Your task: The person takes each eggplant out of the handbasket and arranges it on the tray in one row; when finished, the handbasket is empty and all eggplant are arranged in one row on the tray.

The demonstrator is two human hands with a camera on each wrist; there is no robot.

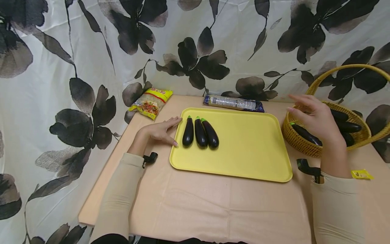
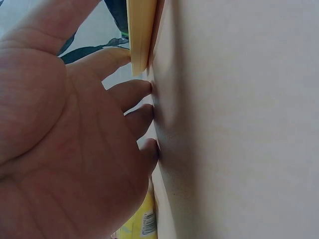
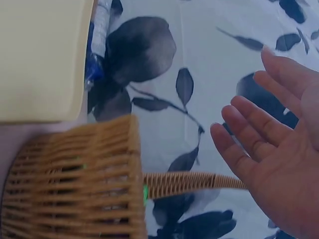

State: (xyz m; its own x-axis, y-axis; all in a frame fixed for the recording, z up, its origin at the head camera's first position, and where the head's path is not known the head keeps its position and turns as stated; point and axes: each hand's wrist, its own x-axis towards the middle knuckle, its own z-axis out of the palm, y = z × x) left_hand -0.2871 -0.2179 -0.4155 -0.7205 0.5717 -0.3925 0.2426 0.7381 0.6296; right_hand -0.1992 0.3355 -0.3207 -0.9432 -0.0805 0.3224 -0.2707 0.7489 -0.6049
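Note:
Three dark purple eggplants point(image 1: 200, 133) lie side by side at the left end of a yellow tray point(image 1: 250, 145). My left hand point(image 1: 159, 131) rests at the tray's left edge, fingers spread; in the left wrist view a fingertip touches the tray's side point(image 2: 138, 40) and other fingertips meet the table. My right hand point(image 1: 317, 117) hovers over the near left rim of a wicker basket point(image 1: 300, 144), its fingers loosely extended and holding nothing. Inside the basket lie several more eggplants point(image 1: 348, 127), partly hidden by the hand. The right wrist view shows the basket's woven wall point(image 3: 75, 184) below the open palm.
A yellow-and-clear food packet point(image 1: 152, 102) lies at the table's back left. Behind the tray is a long dark blue package point(image 1: 233, 102). The basket's tall handle point(image 1: 350, 67) arches over it. A small yellow sachet point(image 1: 362, 174) lies at right. A floral curtain point(image 1: 243, 51) hangs behind.

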